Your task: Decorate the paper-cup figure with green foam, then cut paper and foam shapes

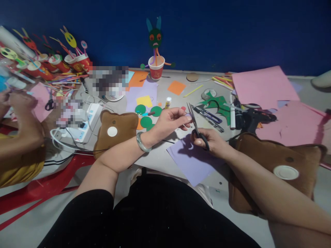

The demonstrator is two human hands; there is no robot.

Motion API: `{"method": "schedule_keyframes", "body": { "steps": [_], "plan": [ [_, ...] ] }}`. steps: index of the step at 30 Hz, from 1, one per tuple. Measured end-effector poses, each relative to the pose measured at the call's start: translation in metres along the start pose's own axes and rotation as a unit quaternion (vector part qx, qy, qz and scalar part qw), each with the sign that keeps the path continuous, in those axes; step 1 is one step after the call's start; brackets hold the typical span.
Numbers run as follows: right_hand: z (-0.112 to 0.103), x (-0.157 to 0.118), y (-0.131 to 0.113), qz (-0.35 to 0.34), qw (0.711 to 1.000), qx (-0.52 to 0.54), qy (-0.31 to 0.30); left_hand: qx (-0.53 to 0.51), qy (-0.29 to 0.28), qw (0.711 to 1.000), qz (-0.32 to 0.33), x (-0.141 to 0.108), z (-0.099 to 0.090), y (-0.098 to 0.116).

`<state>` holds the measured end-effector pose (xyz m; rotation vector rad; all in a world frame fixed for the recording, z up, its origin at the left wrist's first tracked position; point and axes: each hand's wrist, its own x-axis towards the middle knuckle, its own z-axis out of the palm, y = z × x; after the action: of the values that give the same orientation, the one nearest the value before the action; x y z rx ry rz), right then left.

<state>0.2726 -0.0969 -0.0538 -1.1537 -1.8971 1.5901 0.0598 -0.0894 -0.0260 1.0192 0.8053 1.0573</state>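
My left hand (173, 121) pinches a small piece of purple paper (189, 117) above the table. In my right hand (210, 142) are black-handled scissors (204, 138), their blades pointing up beside the small piece. Below my hands lies a larger purple sheet (192, 162), partly in shadow. Green paper circles (146, 122) lie left of my left hand, with a marker (151, 113) across them. A glue stick (168, 102) stands just behind my left hand. Craft knives (208, 117) rest beyond the scissors.
A cup with a green paper figure (156, 70) stands by the blue wall. Brown cushions (119, 129) flank my arms. At right are a black glue gun (256, 120), green scraps (223, 106) and pink sheets (263, 86). A power strip (89, 124) and another person's arm (23, 120) are at left.
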Motion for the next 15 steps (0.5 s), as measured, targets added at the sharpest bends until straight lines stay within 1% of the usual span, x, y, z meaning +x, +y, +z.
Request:
{"method": "schedule_keyframes", "body": {
  "steps": [7, 11, 15],
  "plan": [
    [0.0007, 0.0003, -0.0023, -0.005, 1.000, 0.008, -0.003, 0.021, -0.006, 1.000, -0.005, 0.0003, -0.0005, -0.0020],
    [0.0000, 0.0006, -0.0034, -0.005, 1.000, 0.005, -0.007, 0.044, -0.019, 0.999, 0.001, -0.0014, -0.0007, 0.0003],
    [0.0001, 0.0004, -0.0045, -0.004, 1.000, 0.012, -0.008, 0.042, -0.020, 0.999, 0.008, -0.0024, -0.0004, 0.0021]
  ]
}}
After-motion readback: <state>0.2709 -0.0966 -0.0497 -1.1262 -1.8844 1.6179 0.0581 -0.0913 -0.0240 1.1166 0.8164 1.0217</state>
